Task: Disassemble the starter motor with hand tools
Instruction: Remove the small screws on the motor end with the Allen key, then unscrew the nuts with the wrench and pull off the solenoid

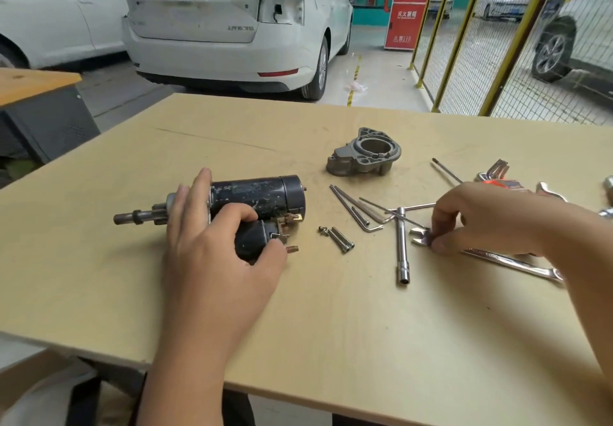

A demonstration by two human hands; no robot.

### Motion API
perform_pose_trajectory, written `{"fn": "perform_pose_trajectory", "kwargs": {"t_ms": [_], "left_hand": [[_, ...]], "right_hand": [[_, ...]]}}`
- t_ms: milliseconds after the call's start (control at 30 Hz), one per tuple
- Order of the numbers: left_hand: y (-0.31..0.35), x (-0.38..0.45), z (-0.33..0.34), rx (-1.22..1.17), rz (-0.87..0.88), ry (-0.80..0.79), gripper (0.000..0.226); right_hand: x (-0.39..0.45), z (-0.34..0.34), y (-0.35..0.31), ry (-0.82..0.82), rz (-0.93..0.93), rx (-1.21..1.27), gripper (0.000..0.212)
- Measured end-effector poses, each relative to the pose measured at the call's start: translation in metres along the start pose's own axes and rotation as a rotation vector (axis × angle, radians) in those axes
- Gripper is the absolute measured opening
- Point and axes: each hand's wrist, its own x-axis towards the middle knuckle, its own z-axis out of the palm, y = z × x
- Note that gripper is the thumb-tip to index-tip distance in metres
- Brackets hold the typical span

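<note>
Left hand [219,240] clamped over the starter motor [262,198], fingers curled round the solenoid [252,238] at the near side, index finger lying straight across the body toward the shaft end. Right hand [477,216] well off to the right, thumb and fingertips pinching the open jaw of a combination wrench [497,258] lying flat on the table [331,326]. Motor lying on its side, long axis running left to right, pinion shaft [139,217] pointing left, end cap and brass terminals [292,220] facing right toward the tools. Judged from that: terminal nuts reached from the right, so wrench to travel leftward across the gap, left hand already placed to steady the body. Between the two hands: loose bolts [340,239] just right of the terminals, then hex keys [360,215], then a T-handle socket wrench [401,246] touching or nearly touching the wrench's jaw, which one cannot tell. Likely snag: wrench lifted low could drag the socket wrench or scatter the bolts. Farther back, removed nose housing [365,155], standing apart, out of the path. More tools [491,173] at the right edge, partly hidden behind the right hand. Beyond the table, parked white cars [232,21].
</note>
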Motion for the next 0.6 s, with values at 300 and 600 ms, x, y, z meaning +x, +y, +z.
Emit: {"fn": "perform_pose_trajectory", "kwargs": {"t_ms": [300, 600], "left_hand": [[-0.002, -0.01, -0.005, -0.022, 0.137, 0.003, 0.032], [0.009, -0.012, -0.003, 0.208, 0.1, -0.073, 0.027]], "right_hand": [[0.007, 0.006, 0.014, -0.027, -0.036, 0.002, 0.023], [0.006, 0.007, 0.035, -0.127, -0.158, 0.856, 0.028]]}}
